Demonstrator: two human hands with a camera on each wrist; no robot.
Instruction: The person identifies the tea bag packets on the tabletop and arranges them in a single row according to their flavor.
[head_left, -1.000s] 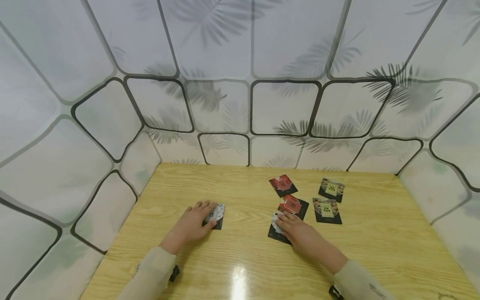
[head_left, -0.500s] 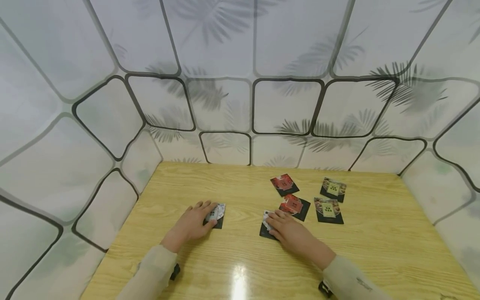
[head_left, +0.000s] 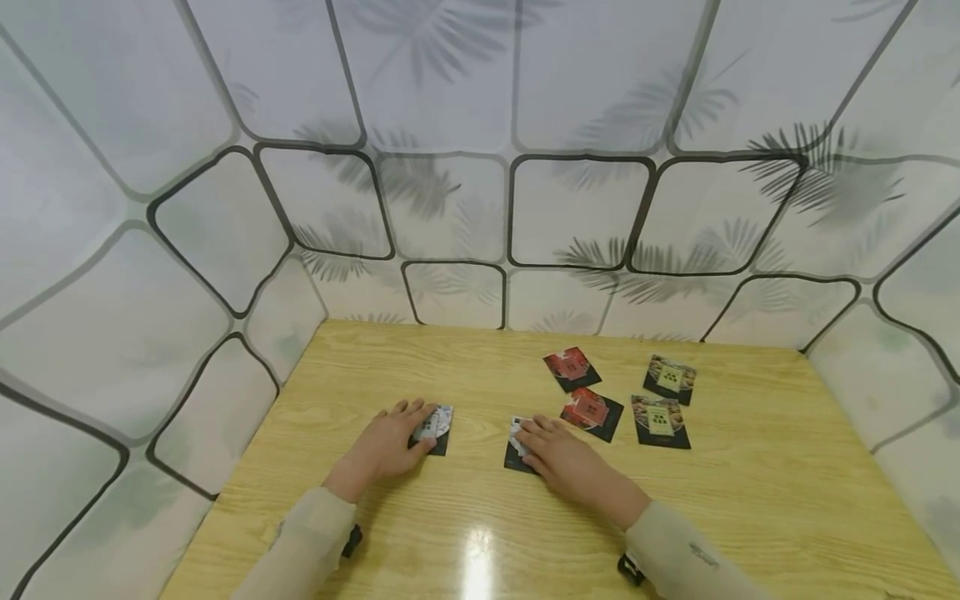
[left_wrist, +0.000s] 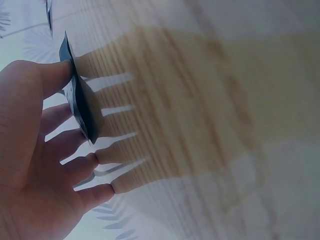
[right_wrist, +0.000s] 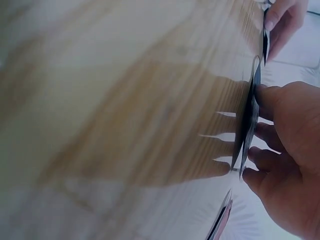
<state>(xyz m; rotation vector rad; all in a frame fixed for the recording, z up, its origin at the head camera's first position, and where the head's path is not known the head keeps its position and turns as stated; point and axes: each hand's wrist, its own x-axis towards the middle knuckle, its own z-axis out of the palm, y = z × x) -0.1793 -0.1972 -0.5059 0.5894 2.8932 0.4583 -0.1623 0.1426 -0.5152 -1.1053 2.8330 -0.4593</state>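
Note:
In the head view, my left hand (head_left: 384, 442) rests on a small flat packet (head_left: 442, 427) with a whitish-grey and black front. Its fingers lie over the left part of the packet. Further right, my right hand (head_left: 568, 460) presses a similar whitish-and-black packet (head_left: 514, 457) with its fingertips, covering much of it. Both packets lie flat on the wooden table (head_left: 420, 533), with a gap between them. Edge-on in the left wrist view, the packet (left_wrist: 82, 107) is touched by the thumb and fingertips. Likewise, the right wrist view has fingertips against the packet (right_wrist: 248, 117).
Two red-and-black packets (head_left: 572, 368) lie beyond my right hand, the nearer one close to its fingers. Right of them are two packets with yellow labels (head_left: 660, 422). Pale patterned walls (head_left: 450, 208) stand along the table's back and sides.
My right hand has slid leftward with its packet, away from the red packets and closer to my left hand. The left hand and its packet have stayed in place.

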